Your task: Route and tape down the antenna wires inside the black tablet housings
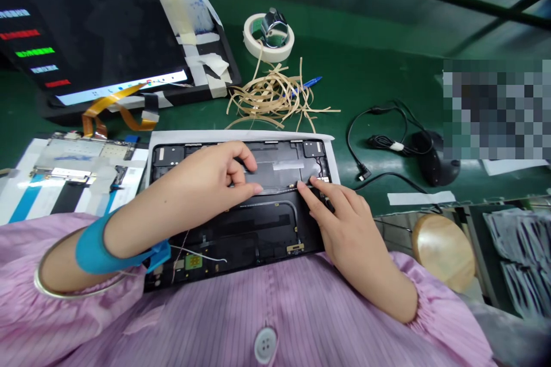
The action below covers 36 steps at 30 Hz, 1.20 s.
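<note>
Looks mid-job: the case lies uncovered, and plenty is fitted inside — corner blocks beyond the fingers, a loop of pale line nearer the body. The dark strip running across the middle seems to be the bit in hand; whether it is fully seated, can't tell. Likely left: settling that strip and sorting the loose wires, which lie untucked on the near side of the left fingers.

Left hand is above the case, fingers curled, a narrow gap between thumb and index, nothing seen held in it. Right hand has index and middle reaching down, slightly parted, tips at the strip's right end; the thumb is hidden, so can't tell if anything is pinched.

Case is black, wide, shallow, right under both fingers, on a white sheet on the tabletop. A clear film with a whitish patch sits just beyond the strip, between the two hands' fingers. A green chip shows nearer the body than the left fingers — the case's near left part is partly behind the forearm.
</note>
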Each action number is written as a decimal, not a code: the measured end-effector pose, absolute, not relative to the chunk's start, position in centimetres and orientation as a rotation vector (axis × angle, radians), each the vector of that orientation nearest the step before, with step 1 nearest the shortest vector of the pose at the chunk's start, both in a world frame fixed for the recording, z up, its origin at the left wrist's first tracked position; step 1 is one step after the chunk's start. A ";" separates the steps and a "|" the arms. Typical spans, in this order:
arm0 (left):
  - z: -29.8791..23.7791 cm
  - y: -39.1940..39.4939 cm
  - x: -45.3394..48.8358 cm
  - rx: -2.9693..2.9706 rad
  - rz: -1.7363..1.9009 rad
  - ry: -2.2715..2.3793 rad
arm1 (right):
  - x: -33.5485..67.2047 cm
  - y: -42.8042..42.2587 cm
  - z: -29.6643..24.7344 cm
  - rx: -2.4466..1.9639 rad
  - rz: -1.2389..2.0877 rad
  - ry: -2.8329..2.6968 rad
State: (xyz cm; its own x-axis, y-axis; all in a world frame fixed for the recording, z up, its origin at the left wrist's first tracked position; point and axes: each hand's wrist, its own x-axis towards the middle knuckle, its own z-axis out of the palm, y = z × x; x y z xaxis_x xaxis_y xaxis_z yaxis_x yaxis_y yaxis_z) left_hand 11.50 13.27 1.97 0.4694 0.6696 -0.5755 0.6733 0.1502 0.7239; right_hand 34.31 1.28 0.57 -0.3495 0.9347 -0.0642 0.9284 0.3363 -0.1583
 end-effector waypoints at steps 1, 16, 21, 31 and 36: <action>2.0 13.3 11.5 1.553 -0.012 1.219 | 34.3 1.3 0.6 -1.776 0.270 -2.539; 1.9 13.3 11.4 1.655 -0.035 1.250 | 34.1 1.4 1.1 -1.810 0.264 -2.599; 1.8 13.3 11.5 1.653 -0.035 1.247 | 33.9 1.4 1.1 -1.805 0.231 -2.606; 1.4 13.1 11.3 1.709 -0.011 1.233 | 33.4 1.5 1.4 -1.786 0.110 -2.642; 1.3 13.2 11.4 1.714 -0.005 1.244 | 32.7 1.4 1.6 -1.791 0.034 -2.656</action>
State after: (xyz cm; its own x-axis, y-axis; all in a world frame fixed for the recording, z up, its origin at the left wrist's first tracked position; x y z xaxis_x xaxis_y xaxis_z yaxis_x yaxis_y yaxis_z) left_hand 11.39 13.15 1.31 0.4754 0.7209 -0.5043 0.7245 0.0044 0.6893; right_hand 32.74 1.38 1.59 -0.3738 0.9253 -0.0635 0.9267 0.3755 0.0173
